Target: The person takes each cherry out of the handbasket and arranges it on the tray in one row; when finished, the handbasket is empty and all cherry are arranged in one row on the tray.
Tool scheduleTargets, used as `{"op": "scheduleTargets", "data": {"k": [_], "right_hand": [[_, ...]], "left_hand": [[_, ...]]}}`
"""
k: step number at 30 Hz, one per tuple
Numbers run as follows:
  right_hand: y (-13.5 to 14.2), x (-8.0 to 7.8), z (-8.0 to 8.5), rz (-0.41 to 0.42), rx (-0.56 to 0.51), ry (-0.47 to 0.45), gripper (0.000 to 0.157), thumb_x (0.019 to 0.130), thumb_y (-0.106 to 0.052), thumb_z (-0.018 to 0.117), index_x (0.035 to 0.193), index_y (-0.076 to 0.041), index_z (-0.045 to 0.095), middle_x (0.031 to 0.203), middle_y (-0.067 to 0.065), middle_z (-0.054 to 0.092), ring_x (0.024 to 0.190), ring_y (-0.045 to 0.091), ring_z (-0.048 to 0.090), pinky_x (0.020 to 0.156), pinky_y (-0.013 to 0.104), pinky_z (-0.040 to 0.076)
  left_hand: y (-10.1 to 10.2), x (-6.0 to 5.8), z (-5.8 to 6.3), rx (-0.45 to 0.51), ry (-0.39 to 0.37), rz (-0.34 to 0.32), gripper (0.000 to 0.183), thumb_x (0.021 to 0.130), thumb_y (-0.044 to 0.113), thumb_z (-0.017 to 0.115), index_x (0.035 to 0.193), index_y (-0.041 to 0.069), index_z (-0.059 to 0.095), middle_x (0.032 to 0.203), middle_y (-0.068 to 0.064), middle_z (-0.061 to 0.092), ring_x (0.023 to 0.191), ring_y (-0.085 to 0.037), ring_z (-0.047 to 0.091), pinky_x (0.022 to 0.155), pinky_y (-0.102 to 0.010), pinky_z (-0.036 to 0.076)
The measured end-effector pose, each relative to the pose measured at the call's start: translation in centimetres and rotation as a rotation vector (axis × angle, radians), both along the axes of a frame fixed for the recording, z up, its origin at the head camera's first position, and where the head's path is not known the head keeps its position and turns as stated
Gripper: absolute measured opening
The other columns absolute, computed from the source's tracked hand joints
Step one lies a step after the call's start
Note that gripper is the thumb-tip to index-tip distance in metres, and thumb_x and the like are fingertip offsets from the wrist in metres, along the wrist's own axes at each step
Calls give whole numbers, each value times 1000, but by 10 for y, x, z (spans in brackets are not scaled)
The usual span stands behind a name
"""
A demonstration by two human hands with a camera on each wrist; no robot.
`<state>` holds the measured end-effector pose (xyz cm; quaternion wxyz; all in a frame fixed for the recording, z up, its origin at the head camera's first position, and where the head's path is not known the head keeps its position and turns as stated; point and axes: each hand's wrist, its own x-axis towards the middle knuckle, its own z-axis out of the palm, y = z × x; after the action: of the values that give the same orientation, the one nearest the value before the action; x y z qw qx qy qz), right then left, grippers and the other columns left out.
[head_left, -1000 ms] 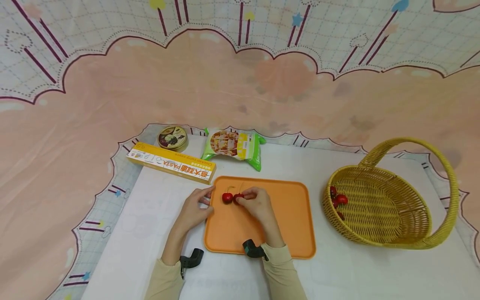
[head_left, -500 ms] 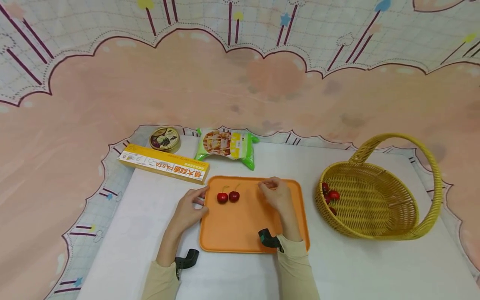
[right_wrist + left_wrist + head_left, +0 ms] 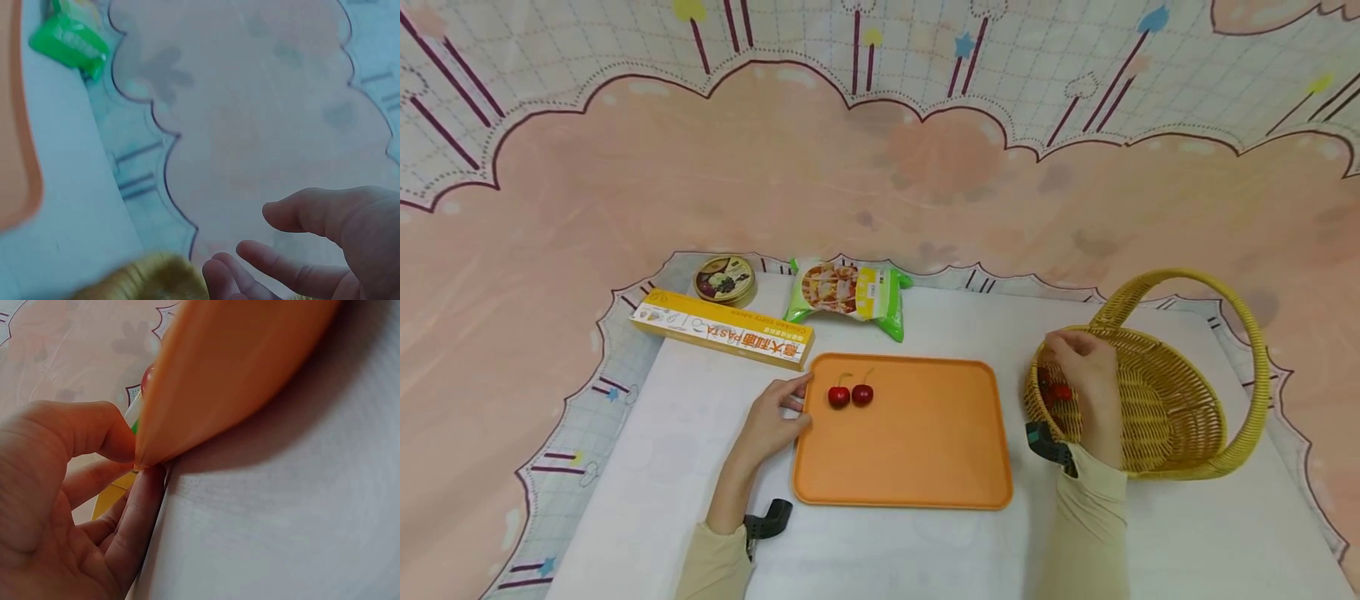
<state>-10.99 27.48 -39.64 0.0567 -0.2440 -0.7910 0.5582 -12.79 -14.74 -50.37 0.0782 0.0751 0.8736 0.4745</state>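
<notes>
Two red cherries with stems lie side by side in the upper left of an orange tray (image 3: 917,442): a brighter cherry (image 3: 838,397) and a darker cherry (image 3: 862,394). My left hand (image 3: 770,423) holds the tray's left edge; in the left wrist view the rim sits between thumb and fingers. My right hand (image 3: 1086,362) is over the left end of a yellow wicker basket (image 3: 1172,400), partly covering the cherries (image 3: 1060,392) inside. The right wrist view shows the thumb (image 3: 294,215) and fingertips apart, with nothing between them.
Behind the tray lie a pasta box (image 3: 722,329), a round tin (image 3: 725,279) and a green-and-yellow snack bag (image 3: 846,292). The basket's tall handle (image 3: 1247,333) arches up on its right side. A patterned cloth (image 3: 737,183) hangs at the back.
My right hand has released the darker cherry beside the other one and moved right, from the tray to over the basket. My left hand has stayed at the tray's edge.
</notes>
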Motion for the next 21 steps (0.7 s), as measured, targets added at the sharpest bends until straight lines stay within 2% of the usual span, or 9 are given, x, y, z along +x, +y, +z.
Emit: {"op": "scheduleTargets", "data": {"k": [3,7,11,14,18,21], "right_hand": [[21,3,0,-9,9,-42,41,95,-26,61,120,7,60,75,-19,62,70,-1,64,64,21,50],[44,4,-3,20,-3,-94,45,96,-29,60,123,7,57,76,-21,59,71,-2,63,65,19,50],[59,4,-8,89,-33,-156,52,97,-32,58,128,9,54,79,-19,62,74,-3,62,67,17,51],[66,4,-12,154,-31,-216,55,98,-32,55,131,12,50,85,-16,64,77,-2,61,72,21,53],[72,5,-17,261,-29,-288,52,100,-23,53,133,17,47,92,-9,66,82,1,61,78,30,56],[72,5,-22,336,5,-332,45,98,-14,56,129,17,52,94,-4,68,81,4,62,76,29,56]], "left_hand": [[0,1,-1,-3,11,1,60,77,-1,68,136,3,58,108,-11,58,90,-22,60,79,-33,50],[-1,0,-2,0,20,2,60,77,-1,68,136,3,58,107,-11,58,89,-22,60,78,-32,50],[-2,0,-2,-5,33,2,59,76,0,68,135,2,58,107,-11,58,89,-22,60,77,-31,50],[-2,1,-1,-6,24,5,59,77,0,68,135,2,58,107,-11,57,89,-22,59,77,-32,50],[-1,1,0,-5,-3,1,60,78,0,67,137,4,57,108,-11,57,90,-22,59,79,-34,49],[0,1,0,-6,-1,-3,60,79,-1,67,137,4,57,108,-11,57,90,-22,59,80,-34,50]]}}
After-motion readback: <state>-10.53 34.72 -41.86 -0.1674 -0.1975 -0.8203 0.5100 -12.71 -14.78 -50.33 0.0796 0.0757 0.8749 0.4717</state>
